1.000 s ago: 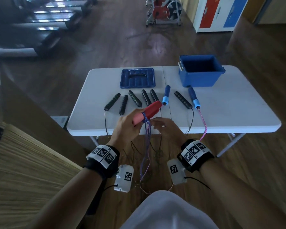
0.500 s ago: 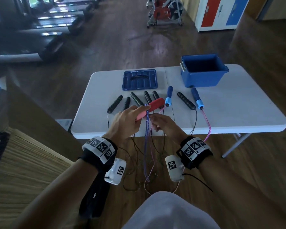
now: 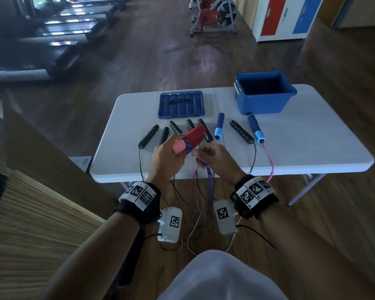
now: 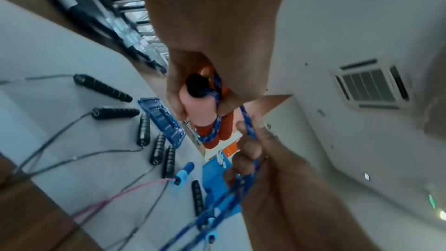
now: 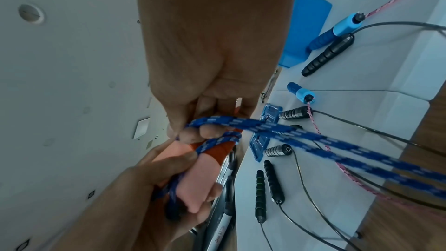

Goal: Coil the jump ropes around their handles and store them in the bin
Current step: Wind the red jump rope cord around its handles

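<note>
My left hand (image 3: 167,152) grips the red-and-pink jump rope handles (image 3: 189,138) above the table's near edge. A blue braided rope (image 3: 209,182) loops round the handles (image 4: 202,114) and hangs down toward the floor. My right hand (image 3: 212,156) pinches that blue rope (image 5: 253,124) just right of the handles (image 5: 205,161). The open blue bin (image 3: 264,92) stands at the far right of the white table (image 3: 312,148).
A blue lid (image 3: 181,104) lies at the table's back centre. Several black handles (image 3: 148,135) and two blue handles (image 3: 256,128) lie in a row, their cords and a pink rope (image 3: 270,163) hanging over the near edge. Treadmills and an exercise bike stand beyond.
My right hand has carried the blue rope round the red handles, adding a turn. Both hands have stayed over the near edge, and the hanging rope has shortened slightly.
</note>
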